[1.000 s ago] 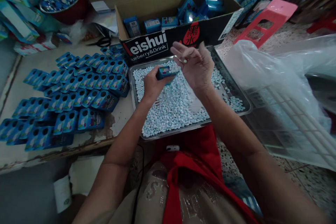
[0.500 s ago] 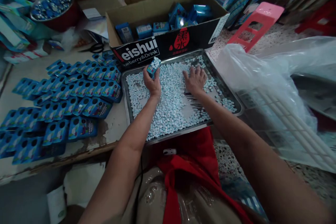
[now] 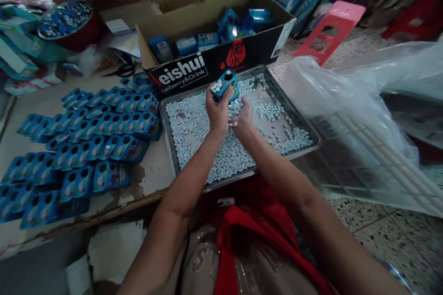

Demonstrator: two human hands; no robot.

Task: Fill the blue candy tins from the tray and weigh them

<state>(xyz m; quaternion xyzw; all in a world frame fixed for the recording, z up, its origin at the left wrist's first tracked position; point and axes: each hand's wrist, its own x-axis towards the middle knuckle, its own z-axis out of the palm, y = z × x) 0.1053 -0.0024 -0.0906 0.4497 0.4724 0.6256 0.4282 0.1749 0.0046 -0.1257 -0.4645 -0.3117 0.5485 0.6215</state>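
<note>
Across the tray [image 3: 292, 109] sweeps the right hand [image 3: 244, 119], cupped around candies [image 3: 236, 107], bringing them beside the box [image 3: 230, 83] clamped in the left hand [image 3: 218, 111]!

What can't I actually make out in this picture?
All in the head view:
- Underside of the held blue box: hidden by the left hand.
- Number of candies at the right hand: too small, blurred.
- Bottoms of the blue boxes inside the carton: hidden by its front wall.
- Metal pan: cut off by the right edge.
</note>
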